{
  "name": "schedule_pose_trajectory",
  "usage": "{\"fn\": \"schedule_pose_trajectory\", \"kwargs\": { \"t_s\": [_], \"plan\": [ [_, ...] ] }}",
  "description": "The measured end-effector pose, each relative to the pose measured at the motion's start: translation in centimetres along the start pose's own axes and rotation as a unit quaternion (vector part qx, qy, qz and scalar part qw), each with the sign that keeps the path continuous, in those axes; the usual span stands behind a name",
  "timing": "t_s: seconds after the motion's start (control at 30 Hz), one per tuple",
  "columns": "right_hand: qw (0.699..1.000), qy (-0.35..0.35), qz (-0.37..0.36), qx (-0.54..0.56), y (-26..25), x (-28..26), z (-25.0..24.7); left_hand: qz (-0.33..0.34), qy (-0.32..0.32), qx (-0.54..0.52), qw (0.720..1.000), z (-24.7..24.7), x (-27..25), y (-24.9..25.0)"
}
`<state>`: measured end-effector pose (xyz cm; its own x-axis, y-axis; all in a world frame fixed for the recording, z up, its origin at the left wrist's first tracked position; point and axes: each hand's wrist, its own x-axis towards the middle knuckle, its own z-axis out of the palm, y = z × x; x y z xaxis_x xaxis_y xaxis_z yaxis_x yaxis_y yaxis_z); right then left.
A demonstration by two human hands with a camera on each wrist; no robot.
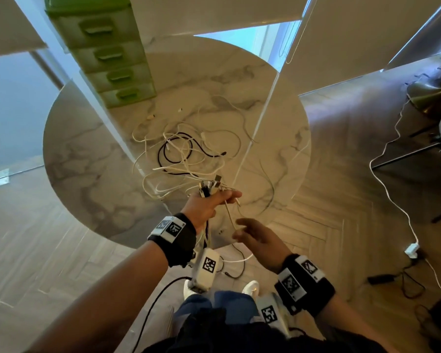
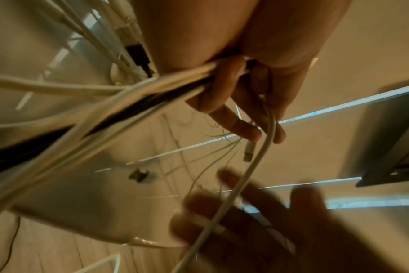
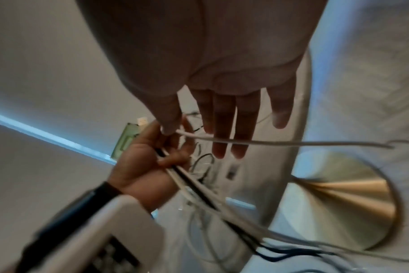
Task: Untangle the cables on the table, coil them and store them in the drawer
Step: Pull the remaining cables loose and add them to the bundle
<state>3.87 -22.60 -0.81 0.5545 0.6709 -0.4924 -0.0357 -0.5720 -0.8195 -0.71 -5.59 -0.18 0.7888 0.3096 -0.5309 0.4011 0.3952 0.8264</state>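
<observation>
A tangle of white and black cables [image 1: 186, 151] lies in the middle of a round marble table [image 1: 87, 154]. Over the table's near edge, my left hand [image 1: 214, 200] grips a bundle of cable ends [image 1: 209, 186], its fingers [image 2: 234, 103] curled round the white and black strands [image 2: 128, 103]. One white cable [image 2: 266, 144] hangs from that hand and runs across the straight fingers of my right hand [image 3: 227, 120]. The right hand [image 1: 255, 235] hovers just below and right of the left, gripping nothing. A green drawer unit [image 1: 107, 52] stands at the table's far left, all drawers closed.
A blind cord [image 1: 265, 98] hangs down across the table's right side. On the wooden floor to the right, a white charger lead [image 1: 392, 197] runs to a plug block [image 1: 411, 249]. Dark wires lie near my feet under the table edge.
</observation>
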Motion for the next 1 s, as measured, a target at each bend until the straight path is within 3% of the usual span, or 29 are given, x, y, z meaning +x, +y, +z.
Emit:
{"fn": "schedule_pose_trajectory", "kwargs": {
  "t_s": [0.2, 0.33, 0.43, 0.57, 0.67, 0.77, 0.83, 0.87, 1.0],
  "plan": [
    [0.994, 0.071, -0.062, 0.063, -4.0, 2.5, 0.3, 0.026, 0.037, 0.007, 0.999, -0.6, -0.1, 0.6],
    [0.997, 0.021, -0.067, 0.039, -2.7, 1.9, -0.9, 0.042, 0.082, -0.052, 0.994, -1.4, 1.5, 0.5],
    [0.998, 0.009, -0.057, 0.011, -0.9, 0.9, -1.9, 0.000, 0.109, -0.137, 0.985, -2.3, 2.4, 1.3],
    [0.998, 0.055, -0.005, 0.007, 2.7, -0.3, -4.1, 0.012, 0.087, -0.068, 0.994, -1.0, 1.5, 1.3],
    [0.995, 0.001, 0.045, -0.088, 5.1, -1.3, -6.0, 0.028, 0.062, -0.016, 0.998, 0.5, 0.4, 0.7],
    [0.958, -0.097, 0.053, -0.263, 6.8, -1.8, -7.7, 0.041, 0.056, -0.006, 0.998, 2.1, -0.7, 0.3],
    [0.920, -0.146, 0.030, -0.361, 7.3, -1.7, -8.4, 0.062, 0.052, -0.005, 0.997, 3.1, -1.3, 0.0],
    [0.915, -0.144, 0.011, -0.376, 7.1, -1.5, -8.6, 0.072, 0.049, -0.004, 0.996, 3.7, -1.7, -0.3],
    [0.960, -0.015, -0.147, -0.238, 2.6, -1.1, -9.2, 0.071, 0.064, 0.033, 0.995, 6.3, -3.2, -2.1]
  ]
}}
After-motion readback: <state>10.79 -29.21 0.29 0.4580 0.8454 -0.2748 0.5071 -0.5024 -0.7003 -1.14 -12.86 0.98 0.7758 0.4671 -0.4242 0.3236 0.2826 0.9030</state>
